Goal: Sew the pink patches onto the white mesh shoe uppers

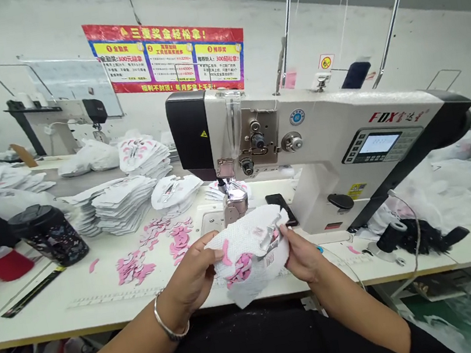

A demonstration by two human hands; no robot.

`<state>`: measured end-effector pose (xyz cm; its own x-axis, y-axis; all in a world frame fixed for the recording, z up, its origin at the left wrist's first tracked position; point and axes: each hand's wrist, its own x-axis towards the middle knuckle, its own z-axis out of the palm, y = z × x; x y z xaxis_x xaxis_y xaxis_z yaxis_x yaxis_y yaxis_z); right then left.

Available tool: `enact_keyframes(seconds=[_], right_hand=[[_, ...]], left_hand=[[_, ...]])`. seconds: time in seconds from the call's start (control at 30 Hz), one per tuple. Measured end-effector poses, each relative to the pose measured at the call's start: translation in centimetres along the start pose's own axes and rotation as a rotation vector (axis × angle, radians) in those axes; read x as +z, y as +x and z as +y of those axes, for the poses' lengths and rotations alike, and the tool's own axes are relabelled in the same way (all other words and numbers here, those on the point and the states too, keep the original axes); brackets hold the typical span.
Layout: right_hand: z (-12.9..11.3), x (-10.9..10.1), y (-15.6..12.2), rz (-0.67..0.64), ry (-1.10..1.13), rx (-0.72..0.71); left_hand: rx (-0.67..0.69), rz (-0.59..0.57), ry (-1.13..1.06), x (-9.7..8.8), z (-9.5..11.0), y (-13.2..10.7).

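Observation:
My left hand (193, 280) and my right hand (302, 252) both grip the edges of a white mesh fabric piece (247, 254) above the table's front edge. Pink cut-outs and a small metallic-looking label lie on that piece. Just beyond it stands the presser foot of a white FOX-branded industrial sewing machine (302, 149), a short way from my fingers and not touching the fabric. Loose pink fabric cut-outs (154, 253) are scattered on the white table (48, 313) to the left of my hands.
Stacks of white cut pieces (122, 205) stand behind the pink cut-outs. A patterned black tumbler (50, 236) and a red cup (5, 263) sit at the left. Plastic bags (454, 191) are heaped at the right, beside a black tangled item (408, 236). A second sewing machine (58, 117) stands farther back.

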<state>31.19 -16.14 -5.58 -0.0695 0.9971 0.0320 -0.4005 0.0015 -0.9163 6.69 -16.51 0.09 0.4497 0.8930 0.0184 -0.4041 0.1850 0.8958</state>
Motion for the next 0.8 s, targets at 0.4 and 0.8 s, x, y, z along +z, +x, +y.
enact_keyframes(seconds=[0.4, 0.8], right_hand=[[-2.3, -0.3, 3.1, -0.11, 0.175, 0.098], [-2.7, 1.7, 10.0, 0.177, 0.231, 0.028]], left_hand=[[-0.029, 0.207, 0.105, -2.3, 1.8, 5.3], [0.056, 0.314, -0.099, -6.6, 3.1, 11.0]])
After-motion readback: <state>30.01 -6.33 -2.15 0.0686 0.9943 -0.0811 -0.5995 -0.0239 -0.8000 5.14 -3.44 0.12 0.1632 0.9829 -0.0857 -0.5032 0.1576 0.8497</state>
